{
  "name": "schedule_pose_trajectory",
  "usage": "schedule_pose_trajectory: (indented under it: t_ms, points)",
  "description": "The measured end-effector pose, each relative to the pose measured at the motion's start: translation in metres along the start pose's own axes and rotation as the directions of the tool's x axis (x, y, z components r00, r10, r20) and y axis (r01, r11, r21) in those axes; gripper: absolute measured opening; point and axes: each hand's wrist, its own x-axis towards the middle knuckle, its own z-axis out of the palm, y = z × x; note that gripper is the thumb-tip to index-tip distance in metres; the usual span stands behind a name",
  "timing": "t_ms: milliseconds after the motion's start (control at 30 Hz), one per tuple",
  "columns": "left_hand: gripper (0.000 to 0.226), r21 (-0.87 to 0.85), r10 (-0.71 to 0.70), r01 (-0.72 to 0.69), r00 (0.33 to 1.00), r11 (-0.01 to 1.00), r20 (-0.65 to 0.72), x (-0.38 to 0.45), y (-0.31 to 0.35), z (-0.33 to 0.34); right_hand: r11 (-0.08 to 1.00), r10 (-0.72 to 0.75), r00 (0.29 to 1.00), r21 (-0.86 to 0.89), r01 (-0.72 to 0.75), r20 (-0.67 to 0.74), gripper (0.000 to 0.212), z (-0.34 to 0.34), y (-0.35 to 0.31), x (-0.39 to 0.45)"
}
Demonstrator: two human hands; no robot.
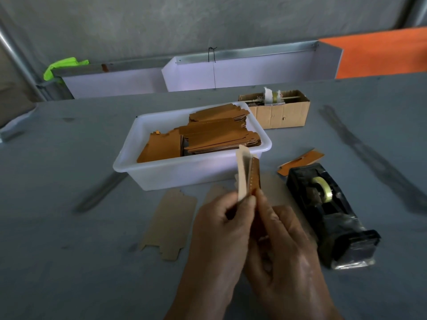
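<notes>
Fingers [250,201] of the left hand [219,229] curl round the lower end of a folded cardboard blank [242,174], thumb pressed to its pale inner face. The right hand [284,250] pinches the same end from the other side, forefinger laid along the orange outer face. The blank stands nearly upright above the table [69,250], in front of the white tub [184,176], its two panels gaping a little at the top.

Likely faults, left to right:
- A loose flat blank [171,222] lies just beside the left wrist. A sweep of that arm could push it off its place.
- The tub's stack of blanks [219,135] sits close behind the held piece. Tipping the piece forward could catch its top on the rim.
- Both grips sit at the bottom end only, so the free top may spring open. The crease may also wander off its score line if pressure is uneven.
- The row of small holes along the orange edge looks like a weak line that hard pinching might tear.
- The tape dispenser [328,211] stands near the right hand. Reaching for its tape roll [322,188] would leave the fold to the left hand alone, so the panels could slip out of register before the tape lands.
</notes>
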Motion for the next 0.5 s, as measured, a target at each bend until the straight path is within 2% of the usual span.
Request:
schedule_pose_trajectory:
  t_ms: [67,133,200,267,300,400,500]
  points:
    - [0.021,-0.045,-0.066,0.069,0.996,0.997,0.053,0.003,-0.002,-0.008,0.985,0.131,0.991,0.117,-0.126,-0.036,0.046,-0.007,0.000,0.004]
    - [0.016,-0.110,-0.113,0.133,0.978,0.985,0.176,0.004,-0.001,-0.014,0.897,0.368,0.929,0.275,-0.345,-0.034,0.042,-0.015,0.000,0.011]
    - [0.020,-0.111,-0.115,0.149,0.957,0.983,0.265,0.004,0.001,-0.016,0.677,0.552,0.817,0.485,-0.554,0.163,0.041,-0.021,0.003,0.020]
    - [0.015,-0.071,-0.129,0.157,0.947,0.985,0.294,0.003,0.002,-0.015,0.440,0.559,0.743,0.629,-0.641,0.367,0.027,-0.025,0.004,0.027]
    - [0.012,-0.050,-0.140,0.160,0.948,0.986,0.284,0.002,0.002,-0.015,0.371,0.546,0.728,0.659,-0.654,0.415,0.021,-0.026,0.004,0.030]
    - [0.007,0.009,-0.132,0.132,0.970,0.991,0.205,0.000,0.000,-0.012,0.338,0.543,0.722,0.677,-0.654,0.428,0.019,-0.026,0.007,0.031]
    - [0.013,0.098,-0.017,0.009,0.996,0.995,0.083,-0.004,0.000,-0.006,0.381,0.577,0.726,0.663,-0.645,0.374,0.026,-0.025,0.010,0.030]
